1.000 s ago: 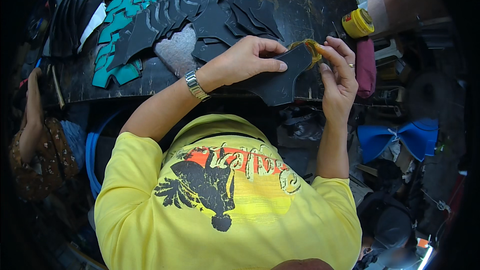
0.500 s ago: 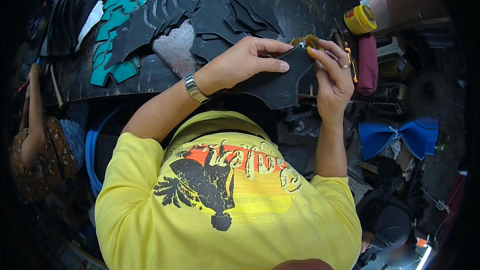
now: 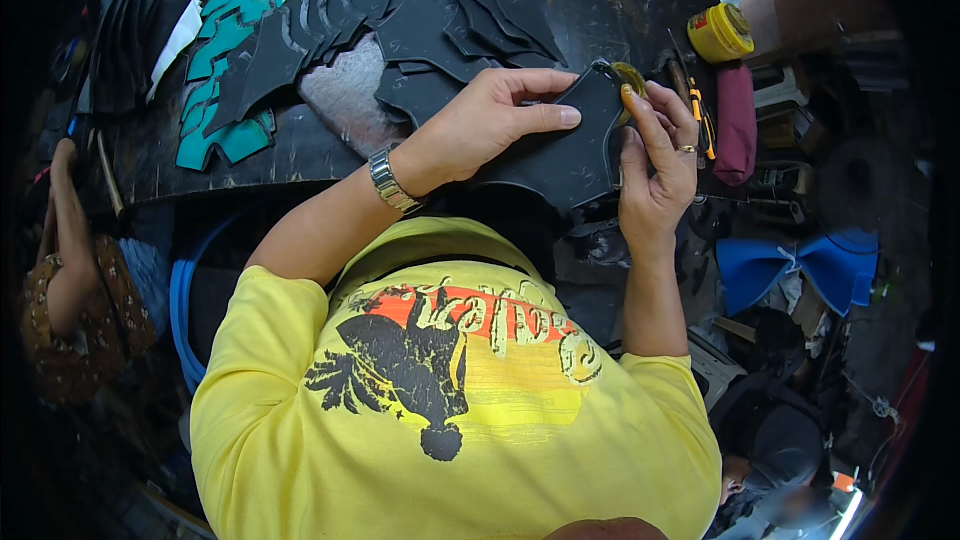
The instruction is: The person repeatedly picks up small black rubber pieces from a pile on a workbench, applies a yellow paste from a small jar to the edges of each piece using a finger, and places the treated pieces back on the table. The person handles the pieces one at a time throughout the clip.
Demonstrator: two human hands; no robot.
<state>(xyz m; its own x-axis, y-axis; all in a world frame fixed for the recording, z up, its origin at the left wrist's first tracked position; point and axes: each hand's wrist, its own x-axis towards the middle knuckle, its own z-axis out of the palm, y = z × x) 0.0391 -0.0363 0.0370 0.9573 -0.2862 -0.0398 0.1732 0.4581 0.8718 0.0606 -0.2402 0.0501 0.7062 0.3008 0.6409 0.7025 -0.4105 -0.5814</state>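
My left hand [image 3: 490,125] pinches a black, curved-edge cut sheet piece [image 3: 560,162] between thumb and fingers at its upper left edge. The piece hangs over the table's near edge, its narrow tip pointing away from me. At the opposite edge is my right hand [image 3: 660,145], its fingers apart and slightly bent; I see nothing held in it. An amber, shiny coating covers its index fingertip. Just beyond that fingertip shows a rounded, amber-yellow translucent object [image 3: 627,75], partly hidden by the piece and the hand.
Overlapping black cut pieces [image 3: 420,25] and teal pieces [image 3: 235,55] cover the dark table's left and middle. At right are an orange-handled tool [image 3: 702,125], a yellow tub [image 3: 720,33] and a maroon roll [image 3: 735,130]. Another person's arm [image 3: 70,230] is at far left.
My right hand has moved slightly down and toward me along the black piece's right edge. The piece's tip has shifted a little upward; the left hand keeps its pinch.
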